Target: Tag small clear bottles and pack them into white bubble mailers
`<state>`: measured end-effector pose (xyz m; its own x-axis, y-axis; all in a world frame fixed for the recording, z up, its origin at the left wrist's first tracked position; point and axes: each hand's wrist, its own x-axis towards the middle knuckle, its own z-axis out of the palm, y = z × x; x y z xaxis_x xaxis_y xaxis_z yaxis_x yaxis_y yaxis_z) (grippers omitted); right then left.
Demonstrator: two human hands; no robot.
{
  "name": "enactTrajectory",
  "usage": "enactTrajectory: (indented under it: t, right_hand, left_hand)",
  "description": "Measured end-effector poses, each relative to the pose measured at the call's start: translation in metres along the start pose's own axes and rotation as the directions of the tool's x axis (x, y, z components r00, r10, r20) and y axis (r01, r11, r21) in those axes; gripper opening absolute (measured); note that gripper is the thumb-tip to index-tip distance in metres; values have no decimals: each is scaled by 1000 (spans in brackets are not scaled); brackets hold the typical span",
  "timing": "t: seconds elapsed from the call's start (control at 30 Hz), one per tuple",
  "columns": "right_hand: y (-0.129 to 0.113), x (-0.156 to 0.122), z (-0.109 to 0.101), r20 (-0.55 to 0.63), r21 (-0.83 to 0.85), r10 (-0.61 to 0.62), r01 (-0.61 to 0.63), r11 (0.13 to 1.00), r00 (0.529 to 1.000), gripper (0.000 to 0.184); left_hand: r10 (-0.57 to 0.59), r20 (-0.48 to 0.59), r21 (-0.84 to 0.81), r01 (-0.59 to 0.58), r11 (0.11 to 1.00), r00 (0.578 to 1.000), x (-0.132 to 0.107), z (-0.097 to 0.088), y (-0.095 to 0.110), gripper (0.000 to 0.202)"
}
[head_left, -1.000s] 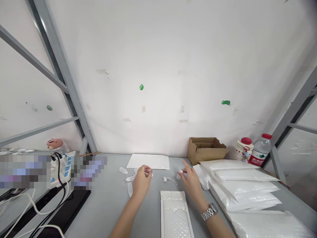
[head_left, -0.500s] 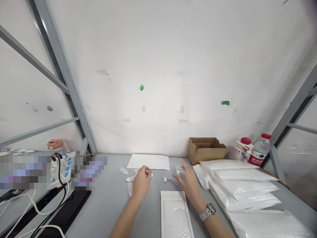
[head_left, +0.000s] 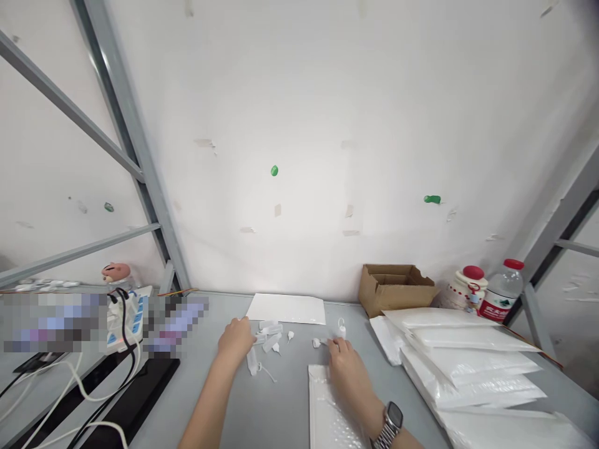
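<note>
My left hand (head_left: 236, 341) lies at the left side of a loose group of small white, partly see-through plastic pieces (head_left: 271, 342). Its fingers are curled, and their tips are mostly hidden, so what they hold, if anything, cannot be made out. A thin curved white strand (head_left: 268, 373) trails from a piece in front of the group. My right hand (head_left: 349, 371) reaches down over a small white piece with a rounded end and short tail (head_left: 317, 342), its fingers closed on the tail end. Another small white piece with a loop (head_left: 341, 327) stands just behind those fingers.
A white sheet (head_left: 286, 308) lies by the wall. The right forearm crosses a bubble mailer (head_left: 321, 408). At right are stacked white mailers (head_left: 468, 355), a cardboard box (head_left: 397, 299) and bottles (head_left: 503, 290). A power strip (head_left: 128, 318), cables and a black slab (head_left: 135, 399) lie left.
My left hand has moved left, uncovering more of the white pieces. My right hand has come down and its spread fingers have closed at the small tailed piece. The view has shifted slightly.
</note>
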<state>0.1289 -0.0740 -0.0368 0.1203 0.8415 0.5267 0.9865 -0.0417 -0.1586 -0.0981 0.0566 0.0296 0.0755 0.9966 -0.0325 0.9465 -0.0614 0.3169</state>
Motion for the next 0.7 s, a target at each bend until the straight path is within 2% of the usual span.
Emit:
enactTrajectory:
  t: [0.13,0.27,0.47,0.6,0.7]
  right_hand:
    - [-4,3,1,83,-46,6,-2,999,997,44]
    - [-9,4,0,133,20,-20,17,1000,991,45]
    - [-6,4,0,26,201,28,-33,979,999,24]
    - [-3,6,-9,-52,328,52,-32,944,997,23]
    - [-5,9,-17,-10,494,104,-86,865,995,25]
  left_hand:
    - [16,45,13,-17,1000,999,4,5,-4,19]
    - [59,77,-38,-56,998,995,10,11,1,15]
    - [144,50,-193,-132,972,988,8,20,10,8]
    - [174,20,-317,-159,935,984,2,19,12,5]
    - [237,34,-455,-196,868,971,-4,15,19,12]
